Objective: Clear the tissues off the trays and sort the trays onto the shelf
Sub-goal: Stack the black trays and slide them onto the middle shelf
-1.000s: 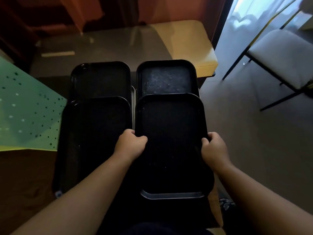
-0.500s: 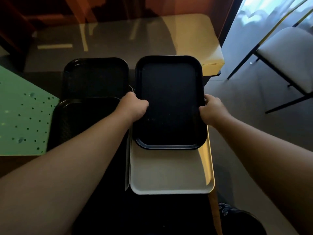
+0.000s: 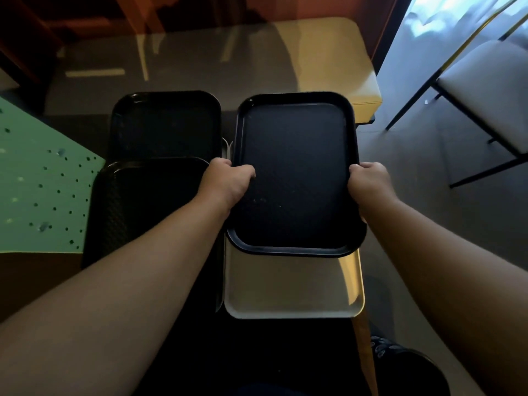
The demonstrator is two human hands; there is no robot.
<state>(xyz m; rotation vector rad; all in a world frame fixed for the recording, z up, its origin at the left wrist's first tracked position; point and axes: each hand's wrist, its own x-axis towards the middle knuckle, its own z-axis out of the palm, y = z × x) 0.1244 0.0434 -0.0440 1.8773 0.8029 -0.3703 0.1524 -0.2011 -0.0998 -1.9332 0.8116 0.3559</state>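
Note:
A black tray [image 3: 294,172] sits at the far right of the surface, held by both long edges. My left hand [image 3: 227,182] grips its left rim and my right hand [image 3: 370,185] grips its right rim. Its near end overlaps a pale grey tray [image 3: 291,284] that lies closer to me. To the left lie two more black trays, one far [image 3: 165,124] and one near [image 3: 143,207], the near one overlapping the far one. No tissues show on any tray.
A green perforated panel [image 3: 40,190] lies at the left. Beyond the trays is a glossy table top [image 3: 200,61] with a yellow corner. A white-seated chair [image 3: 485,90] with black legs stands on the grey floor at the right. My shoe [image 3: 400,358] shows bottom right.
Both hands have carried the black tray away from me onto the far right spot, which uncovered the pale grey tray beneath. In the last half second it barely moved.

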